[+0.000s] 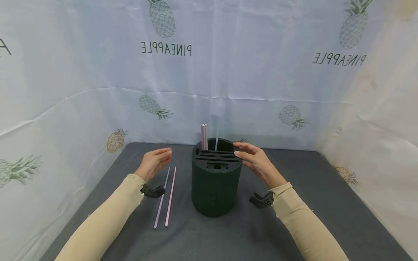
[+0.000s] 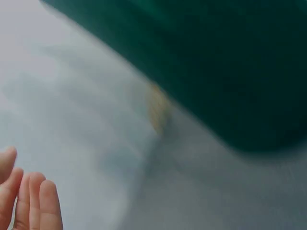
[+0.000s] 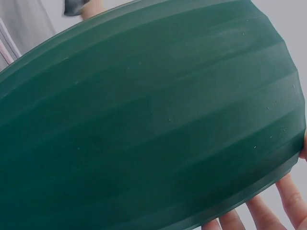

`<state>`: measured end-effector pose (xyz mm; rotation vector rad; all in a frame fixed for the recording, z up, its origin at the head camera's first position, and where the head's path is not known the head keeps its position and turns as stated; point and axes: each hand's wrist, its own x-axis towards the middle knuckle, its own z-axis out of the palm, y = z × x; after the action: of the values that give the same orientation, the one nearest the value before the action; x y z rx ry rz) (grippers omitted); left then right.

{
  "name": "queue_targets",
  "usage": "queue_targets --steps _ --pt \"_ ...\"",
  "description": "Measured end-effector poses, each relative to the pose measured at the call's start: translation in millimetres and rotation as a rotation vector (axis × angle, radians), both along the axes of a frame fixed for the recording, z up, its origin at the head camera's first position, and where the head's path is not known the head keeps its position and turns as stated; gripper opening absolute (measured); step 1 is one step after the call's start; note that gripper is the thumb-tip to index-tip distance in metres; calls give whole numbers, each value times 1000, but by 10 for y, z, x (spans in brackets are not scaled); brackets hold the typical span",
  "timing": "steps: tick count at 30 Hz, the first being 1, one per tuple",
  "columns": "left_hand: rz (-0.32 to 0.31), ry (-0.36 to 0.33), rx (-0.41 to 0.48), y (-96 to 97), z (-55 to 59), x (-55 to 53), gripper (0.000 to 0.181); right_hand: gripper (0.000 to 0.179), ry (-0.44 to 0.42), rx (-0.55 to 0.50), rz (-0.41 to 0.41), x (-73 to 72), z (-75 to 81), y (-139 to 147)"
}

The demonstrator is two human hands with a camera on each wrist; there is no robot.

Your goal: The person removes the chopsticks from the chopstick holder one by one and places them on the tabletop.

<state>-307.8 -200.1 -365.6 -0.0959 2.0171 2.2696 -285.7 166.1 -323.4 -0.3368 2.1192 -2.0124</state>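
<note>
A dark green ribbed holder (image 1: pixel 213 195) with a black slotted top (image 1: pixel 215 159) stands upright on the table. My right hand (image 1: pixel 259 165) is at its right side, fairly straight fingertips resting along the rim; in the right wrist view these fingers (image 3: pixel 261 211) show past the holder's edge. Left of the holder, my left hand (image 1: pixel 155 162) is raised with fingers extended and nothing in them. Below it on the table lie a lavender stick (image 1: pixel 161 203) and a pink stick (image 1: pixel 170 199), side by side. Pinkish sticks (image 1: pixel 204 137) and a pale blue stick (image 1: pixel 217 134) rise from the holder's rear opening.
A dark grey cloth (image 1: pixel 277 232) covers the table. White curtains (image 1: pixel 248 72) printed with pineapples hang close behind and along both sides. Black wrist straps (image 1: pixel 152 191) sit below both hands.
</note>
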Motion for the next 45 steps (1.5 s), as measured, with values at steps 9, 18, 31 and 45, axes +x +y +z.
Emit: queue_targets --steps 9,18,31,45 --pt "-142 237 109 489 924 184 39 53 12 -1 1 16 10 18" --pt "-213 309 -67 786 1039 238 31 54 18 -9 15 2 1 21" --pt "-267 266 -146 857 969 182 29 55 18 0 19 -8 2 28" --pt "-244 280 -154 899 985 170 11 54 12 -5 5 -5 -2 23"
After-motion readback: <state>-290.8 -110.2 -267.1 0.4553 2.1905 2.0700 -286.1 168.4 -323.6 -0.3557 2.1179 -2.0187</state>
